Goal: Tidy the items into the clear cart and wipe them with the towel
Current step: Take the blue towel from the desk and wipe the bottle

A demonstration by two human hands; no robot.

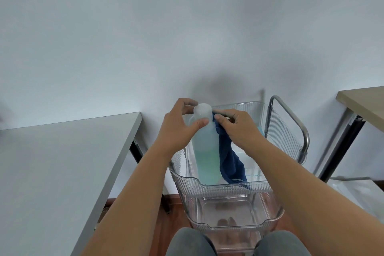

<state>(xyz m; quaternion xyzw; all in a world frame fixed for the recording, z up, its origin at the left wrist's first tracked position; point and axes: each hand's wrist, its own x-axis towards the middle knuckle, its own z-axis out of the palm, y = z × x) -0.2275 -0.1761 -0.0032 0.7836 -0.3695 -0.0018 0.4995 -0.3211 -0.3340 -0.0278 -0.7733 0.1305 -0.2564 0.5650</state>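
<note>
Center frame, over clear cart (220,188): left hand (179,125) grips bottle (204,147) by its cap; right hand (239,129) pinches blue towel (229,158) against bottle.

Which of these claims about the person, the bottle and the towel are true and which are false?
1. The left hand grips the bottle near its cap. True.
2. The towel is bright red. False: the towel is dark blue.
3. The right hand presses the towel against the bottle's side. True.
4. The bottle lies flat on the grey table. False: it stands upright in the top basket of the clear cart, while the grey table is to the left.
5. The cart's lower basket is packed full of bottles. False: the lower basket shows no bottles.
</note>
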